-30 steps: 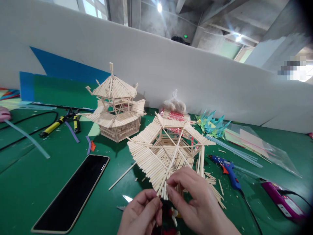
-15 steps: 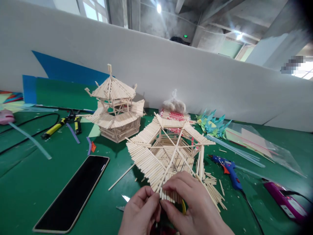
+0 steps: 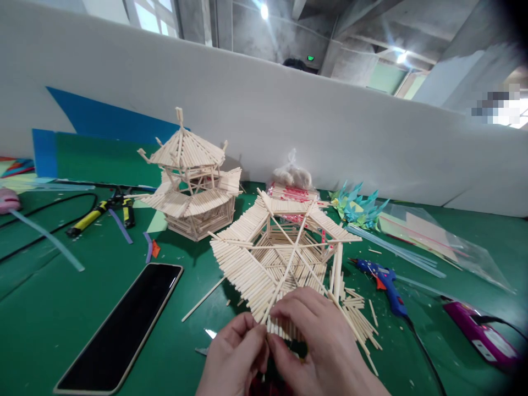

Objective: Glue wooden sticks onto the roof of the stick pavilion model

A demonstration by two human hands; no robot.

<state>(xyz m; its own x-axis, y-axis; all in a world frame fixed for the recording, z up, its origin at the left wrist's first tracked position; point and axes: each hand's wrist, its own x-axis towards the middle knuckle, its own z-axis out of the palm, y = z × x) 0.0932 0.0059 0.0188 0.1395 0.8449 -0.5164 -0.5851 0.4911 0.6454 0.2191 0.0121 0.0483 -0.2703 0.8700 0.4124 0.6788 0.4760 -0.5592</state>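
Note:
An unfinished pavilion model [image 3: 243, 275] of thin wooden sticks stands in front of me, its top open and crossed by long sticks. My left hand [image 3: 237, 349] pinches the near corner of its slatted roof, thumb and forefinger pressed together. Close beside it, my right hand [image 3: 324, 341] has thumb and fingertips closed on the roof's front edge. The fingers hide the exact spot where the sticks meet. Farther back on the left is a taller two-tiered stick pavilion [image 3: 190, 192] with a pointed roof.
Loose cut sticks [image 3: 361, 316] lie right of the model. A blue glue gun [image 3: 383, 283] and a purple device [image 3: 478, 333] are farther right. At left are a phone [image 3: 124, 324] and yellow-black pliers [image 3: 97, 214]. A white partition [image 3: 247, 110] stands behind, with bagged sticks [image 3: 292, 192] before it.
The whole view has shifted slightly, so things appear a little farther left. Both hands stay at the same roof corner, with only a small shift of the fingers.

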